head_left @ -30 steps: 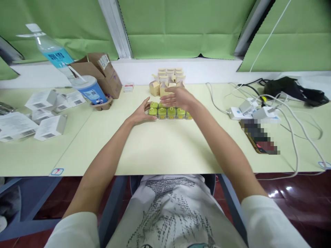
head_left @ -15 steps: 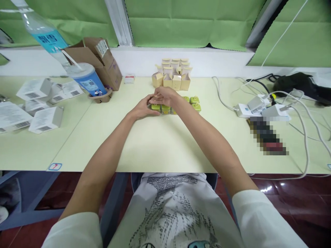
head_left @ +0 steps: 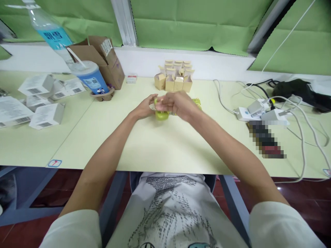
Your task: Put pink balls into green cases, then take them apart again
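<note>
Between my hands is a small clear jar [head_left: 152, 107] with a green lid. My left hand [head_left: 143, 107] curves around its left side. My right hand [head_left: 181, 104] reaches across from the right, somewhat blurred, its fingertips bent together at the green lid; they hide part of the jar. Just below those fingers, a green-lidded container [head_left: 162, 115] stands on the table. More green-lidded containers [head_left: 197, 102] show behind my right hand, mostly covered by it.
Several open cream cardboard boxes [head_left: 178, 77] stand behind my hands. White boxes [head_left: 48, 115], a blue cup [head_left: 94, 81], a large bottle [head_left: 54, 36] and a brown carton [head_left: 113, 69] are at the left. Power strips [head_left: 244, 113] with cables and a black item [head_left: 294, 91] lie right.
My right hand has shifted right and a little nearer to me. A green-lidded container now stands forward of its row, and a clear jar shows between my hands. The view has tilted slightly.
</note>
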`<state>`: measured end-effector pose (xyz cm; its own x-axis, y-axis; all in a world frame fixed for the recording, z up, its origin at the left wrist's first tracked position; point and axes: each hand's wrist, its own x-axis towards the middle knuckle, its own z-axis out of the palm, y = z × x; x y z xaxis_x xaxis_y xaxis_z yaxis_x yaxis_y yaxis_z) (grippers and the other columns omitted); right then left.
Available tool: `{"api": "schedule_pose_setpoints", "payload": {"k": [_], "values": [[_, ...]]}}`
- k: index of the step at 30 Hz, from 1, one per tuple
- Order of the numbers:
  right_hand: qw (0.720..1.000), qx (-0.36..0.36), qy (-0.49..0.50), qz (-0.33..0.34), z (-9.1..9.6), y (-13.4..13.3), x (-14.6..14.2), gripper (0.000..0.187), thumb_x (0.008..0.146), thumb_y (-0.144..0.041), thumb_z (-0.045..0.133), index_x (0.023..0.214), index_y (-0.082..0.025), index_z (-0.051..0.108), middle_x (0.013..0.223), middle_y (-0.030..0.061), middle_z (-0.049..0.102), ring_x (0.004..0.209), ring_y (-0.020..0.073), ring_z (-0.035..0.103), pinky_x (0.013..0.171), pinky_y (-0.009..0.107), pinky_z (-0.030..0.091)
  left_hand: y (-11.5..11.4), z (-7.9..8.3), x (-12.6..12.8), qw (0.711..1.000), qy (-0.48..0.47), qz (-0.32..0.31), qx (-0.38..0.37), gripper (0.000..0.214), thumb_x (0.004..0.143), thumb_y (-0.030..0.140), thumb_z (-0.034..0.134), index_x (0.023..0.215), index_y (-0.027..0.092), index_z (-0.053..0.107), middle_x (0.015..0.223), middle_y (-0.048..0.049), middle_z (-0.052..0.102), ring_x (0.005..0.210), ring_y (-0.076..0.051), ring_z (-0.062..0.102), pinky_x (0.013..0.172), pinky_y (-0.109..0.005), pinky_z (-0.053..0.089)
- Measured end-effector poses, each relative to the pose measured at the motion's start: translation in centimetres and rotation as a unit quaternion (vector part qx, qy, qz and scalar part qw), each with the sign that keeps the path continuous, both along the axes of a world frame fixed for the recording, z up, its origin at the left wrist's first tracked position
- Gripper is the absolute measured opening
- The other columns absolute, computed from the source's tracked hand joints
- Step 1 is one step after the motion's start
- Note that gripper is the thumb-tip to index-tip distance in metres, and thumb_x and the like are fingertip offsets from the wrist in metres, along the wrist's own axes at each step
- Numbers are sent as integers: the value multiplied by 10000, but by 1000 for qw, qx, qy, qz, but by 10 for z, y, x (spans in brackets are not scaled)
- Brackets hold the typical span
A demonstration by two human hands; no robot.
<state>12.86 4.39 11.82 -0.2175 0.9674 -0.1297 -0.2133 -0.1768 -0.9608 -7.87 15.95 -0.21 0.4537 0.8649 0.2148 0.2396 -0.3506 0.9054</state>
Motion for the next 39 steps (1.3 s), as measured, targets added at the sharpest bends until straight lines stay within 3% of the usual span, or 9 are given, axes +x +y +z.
{"api": "schedule_pose_setpoints", "payload": {"k": [6,11,13,16,21,25,29,31,39], "values": [[997,-70,14,42,-52,-65,15,105,861,-103,736,839,-179,805,900,122,856,794,227,830,937,398,729,0,3,0,998,-2,-17,-62,1594,394,480,1127,1776,222,377,1889,-226,253,1769,-444,260,1457,-550,242],[991,-106,33,72,-62,-71,19,84,889,-87,736,900,-139,801,962,148,868,862,222,861,892,351,730,-3,15,2,998,47,-20,-27,1590,465,516,1107,1792,137,317,1823,-270,373,1730,-428,354,1445,-511,268],[988,-117,2,96,-50,-63,30,122,880,-100,782,992,-150,790,985,148,869,858,250,860,817,385,743,1,23,0,996,92,-21,-11,1607,454,519,1111,1794,138,312,1811,-279,385,1721,-446,357,1444,-537,251],[983,-88,-75,142,-19,-37,53,427,800,-102,902,1194,-188,765,1015,136,865,852,302,849,705,434,738,15,38,-5,988,151,-26,28,1591,321,448,1145,1736,213,457,1841,-226,354,1751,-491,252,1455,-581,169],[999,-8,-14,30,19,32,60,207,953,-217,804,1133,-173,711,1074,126,811,1018,305,828,874,490,731,37,60,0,981,177,-80,5,1446,318,340,1136,1650,264,580,1706,-168,574,1631,-469,483,1363,-531,390],[998,-68,-11,-13,12,65,42,78,1043,-158,645,1119,-167,628,1050,110,769,1006,278,821,838,466,719,37,72,11,966,238,-105,-9,1446,372,403,1114,1690,269,533,1650,-173,633,1524,-468,606,1252,-497,505],[993,-110,-42,-26,-2,69,28,143,1043,-115,581,1181,-126,616,1081,171,761,979,292,829,801,436,723,29,84,12,929,339,-148,37,1475,565,578,1024,1808,332,269,1806,-143,473,1679,-425,440,1343,-494,393],[990,-125,-50,-29,-7,68,23,156,1020,-100,608,1173,-122,631,1050,179,761,945,299,833,778,410,726,27,85,12,925,344,-152,54,1530,574,642,1001,1828,334,181,1862,-148,374,1726,-427,359,1381,-515,336],[991,-117,-44,-53,-23,76,12,134,1019,-62,622,971,-179,668,777,50,679,830,223,781,831,310,702,26,59,36,954,253,-136,83,1740,468,768,1009,1844,230,89,1917,-171,195,1764,-461,253,1426,-532,281]]}}
